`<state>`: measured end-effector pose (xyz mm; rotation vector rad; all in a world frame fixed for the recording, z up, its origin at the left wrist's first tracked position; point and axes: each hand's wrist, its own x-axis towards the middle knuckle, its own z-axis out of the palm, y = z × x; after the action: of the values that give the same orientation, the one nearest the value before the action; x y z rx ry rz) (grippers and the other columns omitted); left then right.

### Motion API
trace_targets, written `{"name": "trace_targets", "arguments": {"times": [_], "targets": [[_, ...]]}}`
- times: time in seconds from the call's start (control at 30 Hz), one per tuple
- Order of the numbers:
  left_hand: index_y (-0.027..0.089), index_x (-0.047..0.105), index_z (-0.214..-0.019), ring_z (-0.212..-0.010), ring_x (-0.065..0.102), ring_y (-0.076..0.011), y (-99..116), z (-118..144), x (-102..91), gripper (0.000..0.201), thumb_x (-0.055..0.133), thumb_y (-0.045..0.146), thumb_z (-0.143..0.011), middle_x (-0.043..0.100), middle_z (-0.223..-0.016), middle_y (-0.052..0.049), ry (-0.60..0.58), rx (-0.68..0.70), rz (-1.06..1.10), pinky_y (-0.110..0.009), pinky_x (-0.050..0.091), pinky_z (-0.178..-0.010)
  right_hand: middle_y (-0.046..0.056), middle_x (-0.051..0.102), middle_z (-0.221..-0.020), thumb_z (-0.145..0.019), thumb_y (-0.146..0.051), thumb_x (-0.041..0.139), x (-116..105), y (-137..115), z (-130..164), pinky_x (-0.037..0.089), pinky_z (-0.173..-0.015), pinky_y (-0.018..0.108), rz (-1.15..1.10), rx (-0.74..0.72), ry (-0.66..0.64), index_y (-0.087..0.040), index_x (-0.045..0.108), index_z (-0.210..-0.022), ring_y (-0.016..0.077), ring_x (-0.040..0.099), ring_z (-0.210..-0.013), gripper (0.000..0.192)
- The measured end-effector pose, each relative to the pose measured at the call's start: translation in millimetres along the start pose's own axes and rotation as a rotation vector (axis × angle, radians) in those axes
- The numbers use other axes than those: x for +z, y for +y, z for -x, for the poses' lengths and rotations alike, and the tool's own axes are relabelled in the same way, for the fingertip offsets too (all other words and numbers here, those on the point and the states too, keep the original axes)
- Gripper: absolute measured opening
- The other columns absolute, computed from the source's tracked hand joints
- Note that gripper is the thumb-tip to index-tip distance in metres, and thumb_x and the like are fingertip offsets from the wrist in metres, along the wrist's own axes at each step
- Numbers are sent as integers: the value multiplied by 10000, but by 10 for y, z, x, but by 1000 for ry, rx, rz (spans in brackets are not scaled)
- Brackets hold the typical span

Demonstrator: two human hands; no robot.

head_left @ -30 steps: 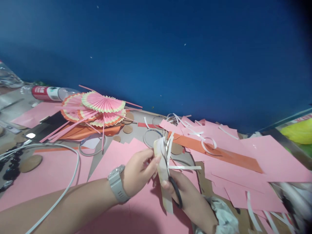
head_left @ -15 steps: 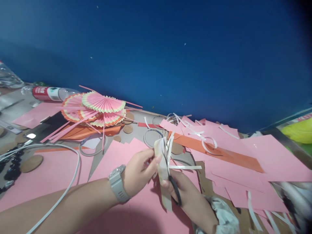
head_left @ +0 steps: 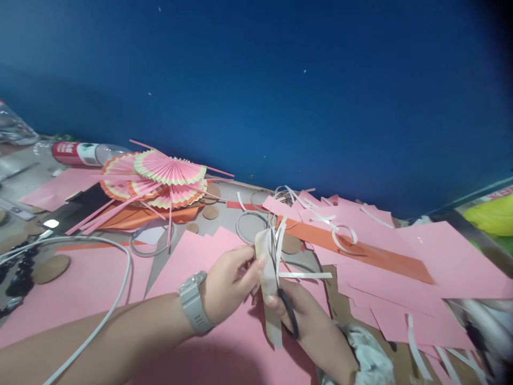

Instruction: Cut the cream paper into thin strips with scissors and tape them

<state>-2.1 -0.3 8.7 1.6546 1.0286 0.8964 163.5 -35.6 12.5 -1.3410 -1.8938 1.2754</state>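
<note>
Fingers (head_left: 252, 274) of the left hand (head_left: 224, 286) were closed in a pinch on the upper part of a pale paper band (head_left: 267, 280), lower centre of the frame. Beside it the right hand (head_left: 308, 313) was curled round black-handled scissors (head_left: 292, 311) that lay along the band's right edge; how wide these gaped could not be told. White slivers (head_left: 306, 275) jutted out there, cut already, to judge by their narrowness, while a broad width was left whole. Further out, loose white strips (head_left: 416, 347) lay about pink sheets (head_left: 401, 305) at lower right, and fans (head_left: 170, 168) at left of centre were already pleated.
</note>
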Motion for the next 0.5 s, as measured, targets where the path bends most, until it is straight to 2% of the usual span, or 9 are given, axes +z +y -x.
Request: {"name": "trace_targets", "arguments": {"times": [0.2, 0.37, 0.5], "targets": [[177, 432, -649, -493, 467, -92, -4, -5, 1, 345, 345, 345, -937, 488, -551, 31, -24, -8, 19, -206, 375, -504, -23, 537, -631, -878, -484, 432, 2, 4, -10, 415, -613, 268, 3, 29, -7, -222, 429, -718, 205, 554, -690, 307], [178, 424, -641, -491, 456, -88, -17, 2, 10, 347, 355, 350, -935, 480, -548, 35, -11, -3, 6, -202, 369, -498, -38, 541, -533, -885, -453, 453, 6, 19, 1, 429, -627, 268, -42, 58, -32, -225, 456, -739, 214, 574, -690, 271], [178, 418, -640, -487, 452, -87, -11, 1, 5, 344, 357, 347, -935, 475, -543, 37, -18, -10, 9, -200, 362, -494, -15, 594, -671, -866, -462, 476, 0, 12, 3, 439, -647, 274, -46, 52, -6, -218, 476, -741, 203, 568, -697, 274]]}}
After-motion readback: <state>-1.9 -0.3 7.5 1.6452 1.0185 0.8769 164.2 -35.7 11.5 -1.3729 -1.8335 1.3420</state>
